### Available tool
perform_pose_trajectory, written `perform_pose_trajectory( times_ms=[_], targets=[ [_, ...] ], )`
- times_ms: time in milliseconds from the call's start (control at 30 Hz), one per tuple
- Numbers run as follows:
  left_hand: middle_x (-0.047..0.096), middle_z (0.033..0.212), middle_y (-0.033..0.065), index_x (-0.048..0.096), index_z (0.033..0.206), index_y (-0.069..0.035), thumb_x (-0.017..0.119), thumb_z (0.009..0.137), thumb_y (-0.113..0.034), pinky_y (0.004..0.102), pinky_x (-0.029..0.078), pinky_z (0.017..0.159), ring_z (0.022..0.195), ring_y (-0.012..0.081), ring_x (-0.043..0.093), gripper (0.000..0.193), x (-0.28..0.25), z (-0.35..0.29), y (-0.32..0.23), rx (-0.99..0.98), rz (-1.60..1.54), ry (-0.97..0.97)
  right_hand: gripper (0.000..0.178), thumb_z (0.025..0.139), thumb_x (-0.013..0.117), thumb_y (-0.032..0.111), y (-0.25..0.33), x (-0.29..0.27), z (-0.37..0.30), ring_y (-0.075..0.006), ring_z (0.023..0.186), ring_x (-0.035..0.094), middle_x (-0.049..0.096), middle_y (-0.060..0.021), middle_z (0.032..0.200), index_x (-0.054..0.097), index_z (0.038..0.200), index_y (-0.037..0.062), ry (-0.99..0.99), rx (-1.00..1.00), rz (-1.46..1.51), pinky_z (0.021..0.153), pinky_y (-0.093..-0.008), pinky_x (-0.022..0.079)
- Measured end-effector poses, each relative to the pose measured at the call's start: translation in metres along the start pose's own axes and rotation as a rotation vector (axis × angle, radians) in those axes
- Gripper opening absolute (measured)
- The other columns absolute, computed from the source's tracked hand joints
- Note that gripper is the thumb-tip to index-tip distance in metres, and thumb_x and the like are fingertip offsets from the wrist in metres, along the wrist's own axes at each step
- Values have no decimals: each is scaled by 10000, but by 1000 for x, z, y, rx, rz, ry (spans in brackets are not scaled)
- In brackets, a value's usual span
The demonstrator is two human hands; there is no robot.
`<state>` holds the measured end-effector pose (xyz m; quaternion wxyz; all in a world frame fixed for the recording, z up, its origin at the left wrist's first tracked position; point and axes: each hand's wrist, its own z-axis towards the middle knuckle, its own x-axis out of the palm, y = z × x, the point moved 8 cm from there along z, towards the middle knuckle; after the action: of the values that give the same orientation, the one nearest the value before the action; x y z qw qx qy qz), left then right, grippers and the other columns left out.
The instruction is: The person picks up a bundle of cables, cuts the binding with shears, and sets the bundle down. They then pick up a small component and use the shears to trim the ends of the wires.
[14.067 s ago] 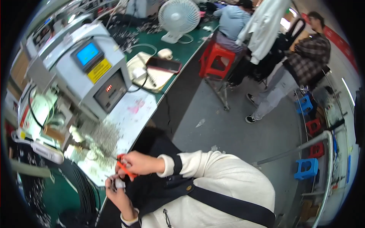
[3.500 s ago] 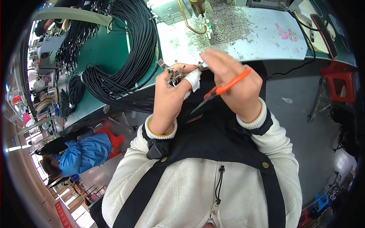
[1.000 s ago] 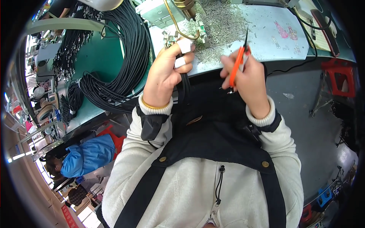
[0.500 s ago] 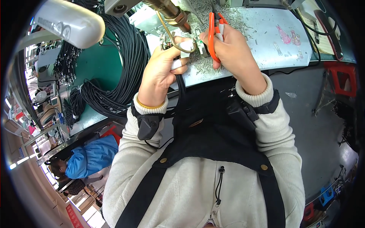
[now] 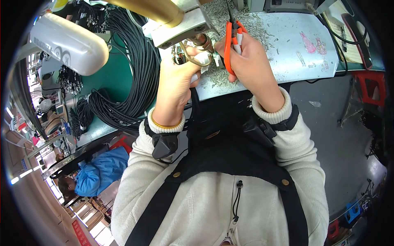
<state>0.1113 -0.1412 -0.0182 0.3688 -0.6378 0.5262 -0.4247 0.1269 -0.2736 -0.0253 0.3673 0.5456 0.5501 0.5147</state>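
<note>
Your left hand (image 5: 176,84) is closed around a black cable (image 5: 193,102) end, thumb and fingers pinched tight at the small connector parts (image 5: 180,57) right under the brass-coloured fixture (image 5: 180,18). The cable drops from that hand straight back toward your chest, so its long axis runs away from you, stripped end pointing up at the fixture. The exact tip is hidden behind your fingers; I can't tell how the wires sit.

Your right hand (image 5: 246,61) is wrapped round the orange-handled snips (image 5: 230,45), just beside the left hand, nearly touching. The blades point away from you, long axis roughly parallel to the cable. Whether the blades are open or closed, I can't tell: they're lost against the litter.

Risks as I judge them:
- Snip tips are very near your left thumb and fingertips. A slip of either hand means a nick.
- The brass wire loop (image 5: 197,55) crosses over the left hand's fingers; the cable end could snag on it if you pull back.
- Cut offcuts (image 5: 254,28) litter the worktop (image 5: 303,53) beyond both hands; parts dropped there would be hard to find.
- The coiled black cable bundles (image 5: 135,78) lie left of your left hand, near enough for the held cable to tangle.
</note>
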Motion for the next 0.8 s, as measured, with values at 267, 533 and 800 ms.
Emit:
perform_pose_trajectory(
  times_ms=[267,533,800],
  targets=[
    [497,605,-22,553,798,-48,634,711,-46,156,225,357,419,15,349,118,2,-2,-3,-13,14,-1,175,815,549,186,0,0,-1,-55,366,410,422,20,526,490,794,23,0,-9,-8,354,-190,337],
    [522,662,4,573,857,-13,584,754,-43,184,285,411,474,49,394,108,-1,-22,1,-66,-61,73,169,823,544,176,7,0,-21,-49,418,414,430,20,551,478,806,21,67,-79,70,385,-189,346],
    [561,768,22,544,983,17,500,809,-39,211,386,581,675,94,504,188,4,-64,2,181,238,130,123,807,564,115,34,3,-65,-46,443,413,467,12,577,490,805,16,-79,-534,-313,403,-178,348]
  ],
)
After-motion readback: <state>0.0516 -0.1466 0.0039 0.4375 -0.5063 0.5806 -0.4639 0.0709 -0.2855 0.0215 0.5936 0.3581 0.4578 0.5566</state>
